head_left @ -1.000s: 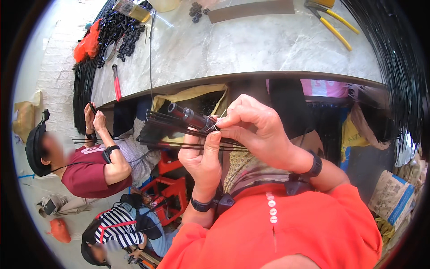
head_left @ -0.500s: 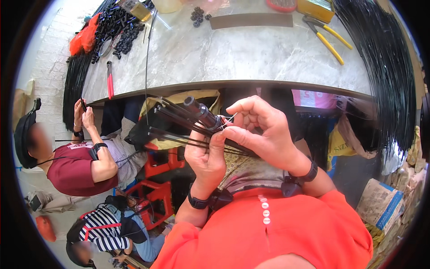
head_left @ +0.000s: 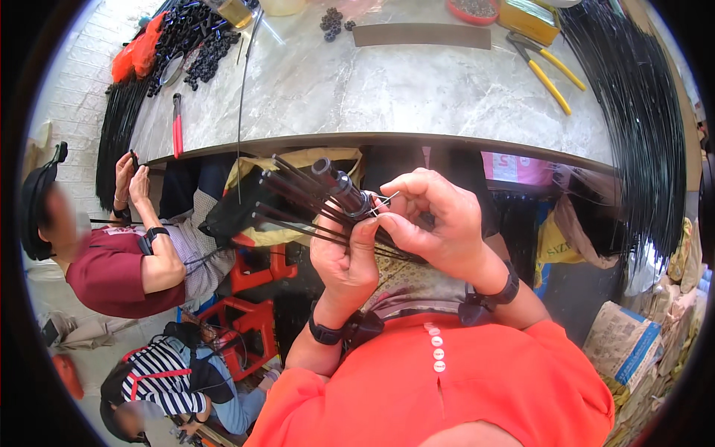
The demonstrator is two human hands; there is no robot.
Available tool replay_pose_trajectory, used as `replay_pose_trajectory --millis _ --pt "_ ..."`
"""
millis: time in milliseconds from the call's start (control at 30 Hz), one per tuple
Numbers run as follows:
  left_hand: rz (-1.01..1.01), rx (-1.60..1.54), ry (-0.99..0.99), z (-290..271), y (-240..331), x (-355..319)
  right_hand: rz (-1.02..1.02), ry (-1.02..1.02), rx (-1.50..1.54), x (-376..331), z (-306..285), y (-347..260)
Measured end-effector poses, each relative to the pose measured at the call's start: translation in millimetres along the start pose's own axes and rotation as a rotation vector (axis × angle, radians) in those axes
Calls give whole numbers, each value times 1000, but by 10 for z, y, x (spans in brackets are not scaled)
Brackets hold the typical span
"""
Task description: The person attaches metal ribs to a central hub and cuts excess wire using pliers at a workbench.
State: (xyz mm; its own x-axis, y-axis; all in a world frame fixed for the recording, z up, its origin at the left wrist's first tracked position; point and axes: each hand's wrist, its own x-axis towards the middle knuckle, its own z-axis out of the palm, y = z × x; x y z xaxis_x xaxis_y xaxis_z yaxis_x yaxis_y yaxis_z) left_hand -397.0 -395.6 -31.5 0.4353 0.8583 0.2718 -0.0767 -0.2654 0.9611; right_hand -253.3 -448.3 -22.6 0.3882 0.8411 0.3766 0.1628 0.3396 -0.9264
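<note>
Grey marbled tabletop (head_left: 417, 89), red plastic stools (head_left: 261, 320), pale floor (head_left: 92, 360)

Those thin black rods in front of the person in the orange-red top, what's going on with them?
The person's left hand grips the thin black rods together with a thicker black tube, below the table edge. The right hand has its thumb and forefinger at a thin pale strand by the tube's lower end; whether it is pinched is unclear. Yellow-handled pliers lie on the table. To the left, a co-worker holds a small dark thing.
</note>
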Motion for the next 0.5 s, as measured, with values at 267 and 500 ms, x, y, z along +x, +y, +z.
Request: replay_pose_trajectory --millis 267,500 --pt "-5 -36 3 19 2 12 -23 -16 -6 -6 -3 56" --pt "10 -73 -2 56 41 28 320 -52 615 15 -84 63"
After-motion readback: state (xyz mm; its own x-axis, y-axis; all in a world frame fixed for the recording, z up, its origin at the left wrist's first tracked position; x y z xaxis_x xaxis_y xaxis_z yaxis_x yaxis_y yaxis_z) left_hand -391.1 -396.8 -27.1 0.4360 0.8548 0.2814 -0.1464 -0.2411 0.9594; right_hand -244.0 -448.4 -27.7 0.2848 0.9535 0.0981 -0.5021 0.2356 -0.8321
